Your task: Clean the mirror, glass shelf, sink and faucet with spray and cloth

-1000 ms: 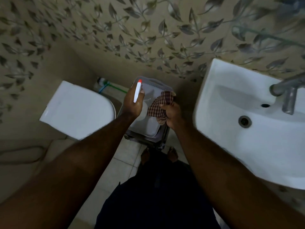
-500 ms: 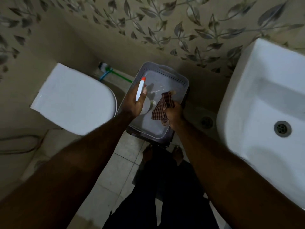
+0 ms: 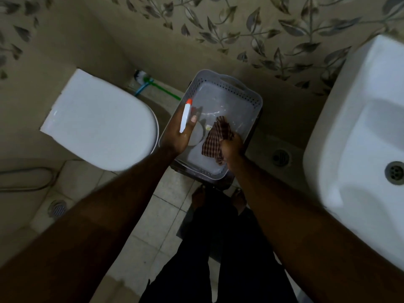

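My left hand (image 3: 178, 136) holds a white spray bottle (image 3: 185, 117) with an orange nozzle tip, low over the left side of a grey perforated basket (image 3: 251, 95). Beside it, my right hand (image 3: 231, 147) grips a dark checked cloth (image 3: 216, 136), which hangs inside the basket. The white sink (image 3: 354, 132) fills the right edge, its drain (image 3: 394, 172) just in view. The faucet, the mirror and the glass shelf are out of frame.
A white toilet with closed lid (image 3: 98, 123) stands left of the basket. A green-handled toilet brush (image 3: 153, 84) lies against the wall behind. The basket rests on a dark stool. Floor drains (image 3: 281, 158) (image 3: 57, 208) sit in the tiled floor. My feet are just below the basket.
My view has tilted down and left, so the faucet has left the frame. Both hands have sunk lower into the basket, still holding the bottle and the cloth.
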